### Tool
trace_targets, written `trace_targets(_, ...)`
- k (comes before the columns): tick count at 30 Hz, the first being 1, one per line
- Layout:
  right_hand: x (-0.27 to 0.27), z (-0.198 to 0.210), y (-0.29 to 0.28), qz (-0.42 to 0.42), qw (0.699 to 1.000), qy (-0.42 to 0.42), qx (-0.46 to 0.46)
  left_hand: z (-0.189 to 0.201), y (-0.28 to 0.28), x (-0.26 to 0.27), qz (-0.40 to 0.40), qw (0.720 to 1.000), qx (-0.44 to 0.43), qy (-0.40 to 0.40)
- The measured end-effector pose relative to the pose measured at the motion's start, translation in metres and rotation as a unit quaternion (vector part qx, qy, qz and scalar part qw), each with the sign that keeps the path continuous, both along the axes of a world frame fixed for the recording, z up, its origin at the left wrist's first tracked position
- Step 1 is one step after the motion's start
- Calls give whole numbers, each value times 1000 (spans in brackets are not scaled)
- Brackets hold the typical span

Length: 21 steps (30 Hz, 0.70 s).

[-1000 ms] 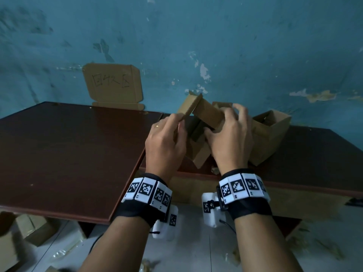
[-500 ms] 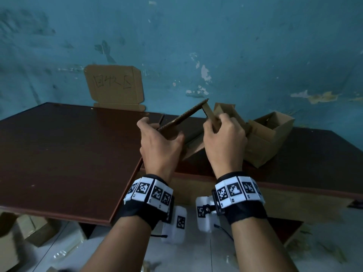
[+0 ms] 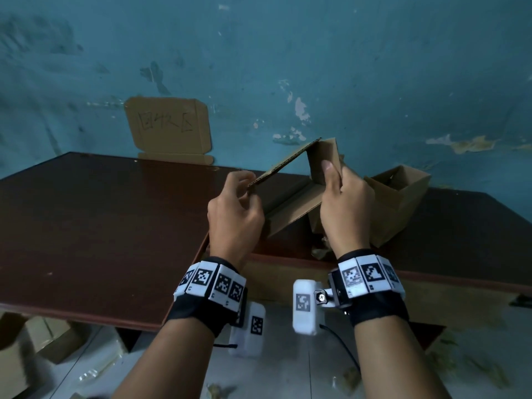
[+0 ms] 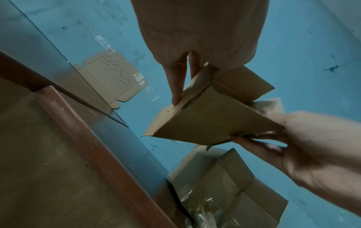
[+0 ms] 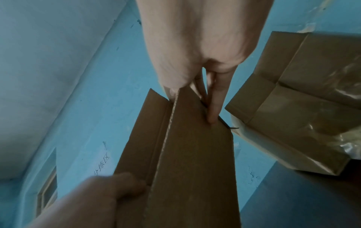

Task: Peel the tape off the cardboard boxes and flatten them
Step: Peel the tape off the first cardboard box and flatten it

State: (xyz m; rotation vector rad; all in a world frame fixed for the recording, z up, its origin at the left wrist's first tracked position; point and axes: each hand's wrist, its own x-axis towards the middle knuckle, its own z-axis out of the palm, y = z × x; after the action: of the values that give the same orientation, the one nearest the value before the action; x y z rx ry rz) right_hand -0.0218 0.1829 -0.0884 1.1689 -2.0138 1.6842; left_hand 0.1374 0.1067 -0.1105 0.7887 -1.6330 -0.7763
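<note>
A small brown cardboard box, half collapsed, is held in the air over the dark table. My left hand pinches the left end of its raised panel. My right hand grips the right side, thumb pressed on an upright flap. In the left wrist view the box hangs between my left fingers and the right hand. The right wrist view shows the box's long panel, my right fingers along it and the left hand below.
A second open cardboard box with shiny tape on it stands on the table to the right. A flattened cardboard sheet with writing leans on the blue wall. More boxes lie on the floor under the table's left edge.
The box has been pulled apart from a folded lump into a wider, flatter shape. Both hands have spread apart, and the top panel has swung up to a slanted edge.
</note>
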Motion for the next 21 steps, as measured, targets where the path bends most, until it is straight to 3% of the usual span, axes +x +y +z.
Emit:
trace_targets(7, -11, 6, 11, 23, 999, -33, 10, 4, -10, 6, 32, 998, -40, 41)
trace_targets(13, -9, 9, 10, 77, 995, -69, -12, 1, -9, 5, 8, 998, -69, 5)
trace_targets(18, -2, 9, 8, 167, 976, -137, -32, 5, -10, 3, -36, 995, 30, 89)
trace_targets(21, 4, 9, 5, 226, 958, -174, -36, 9, -11, 2, -102, 974, 105, 172)
